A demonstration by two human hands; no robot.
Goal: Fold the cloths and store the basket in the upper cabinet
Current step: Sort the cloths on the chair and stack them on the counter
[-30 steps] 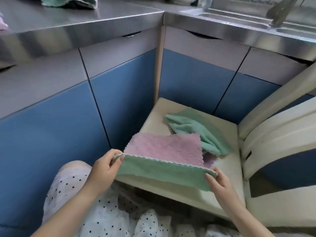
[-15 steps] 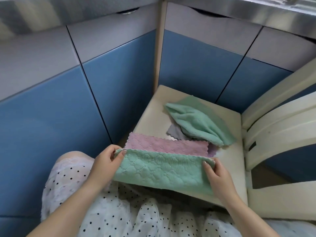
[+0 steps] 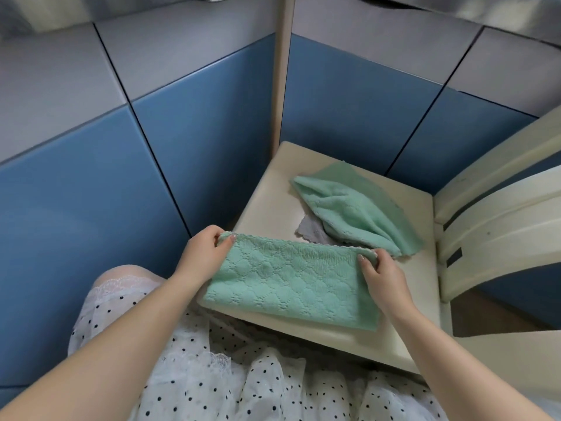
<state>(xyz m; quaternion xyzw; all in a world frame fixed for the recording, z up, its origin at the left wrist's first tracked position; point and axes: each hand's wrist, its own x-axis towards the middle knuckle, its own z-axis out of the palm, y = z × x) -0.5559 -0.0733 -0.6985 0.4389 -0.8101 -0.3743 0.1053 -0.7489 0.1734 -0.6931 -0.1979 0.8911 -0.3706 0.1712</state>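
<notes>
Both hands pinch the far corners of the folded green cloth (image 3: 291, 287), left hand (image 3: 203, 256) & right hand (image 3: 381, 276) equally near, long axis left-right across lower centre on the chair seat (image 3: 273, 183), so next fold prob goes end-to-end.

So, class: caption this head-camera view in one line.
Both hands, left and right, fold a green cloth on a chair seat.

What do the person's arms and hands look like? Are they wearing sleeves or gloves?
No sleeves and no gloves: both arms are bare up to the picture's edge. The left hand and right hand wear no rings or watch that show. The fingernails look pale and shiny. A white dress with black dots covers the lap.
</notes>
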